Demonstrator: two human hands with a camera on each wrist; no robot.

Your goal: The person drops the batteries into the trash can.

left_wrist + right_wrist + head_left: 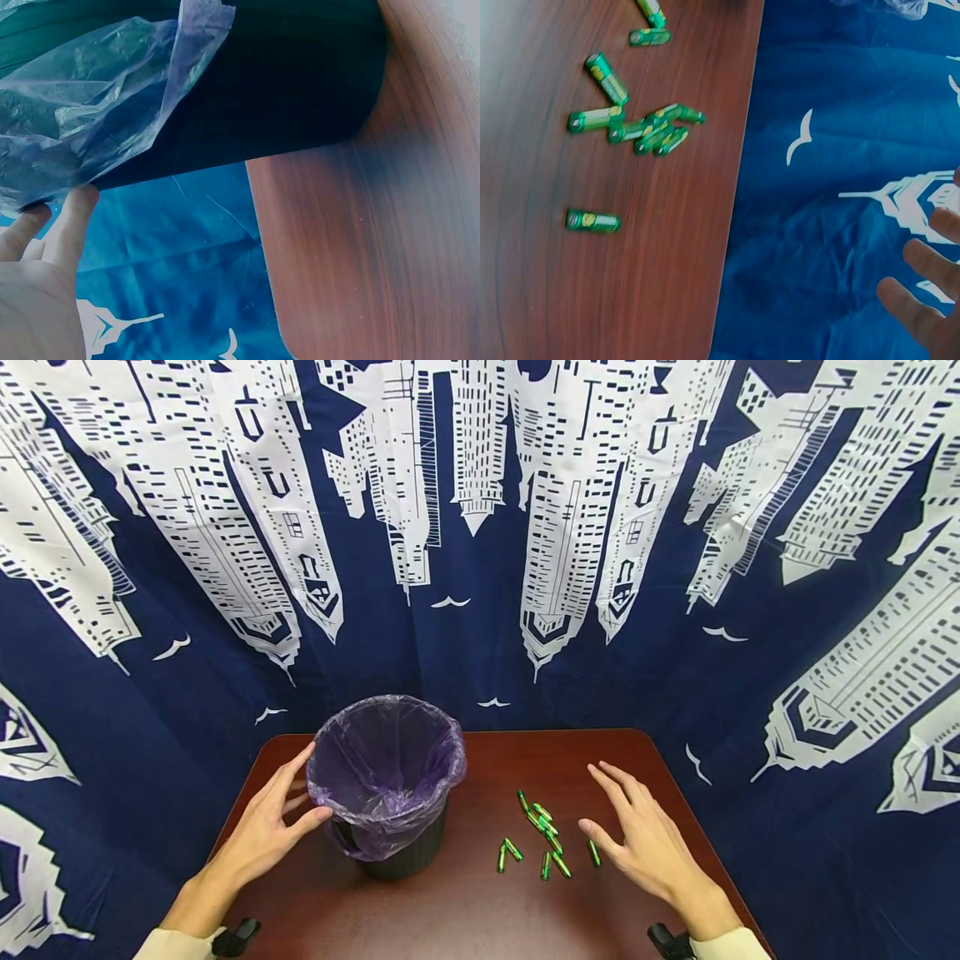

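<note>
A dark trash bin (411, 853) lined with a translucent purple plastic bag (442, 793) stands at the left of the table. My left hand (262, 827) is at the bin's left side, thumb apart from the fingers; in the left wrist view its fingertips touch the bag (90, 105) near the rim. Several green batteries (555, 842) lie loosely scattered right of the bin. Over the table's right part hovers my right hand (647, 835), fingers extended, holding nothing. One single battery (592, 220) lies apart from the others, close to the right thumb in the head view.
The reddish-brown wooden table (480, 914) has rounded far corners. Behind it and at both sides hangs a dark blue curtain (375, 643) printed with white upside-down buildings and birds. Each wrist wears a black strap device.
</note>
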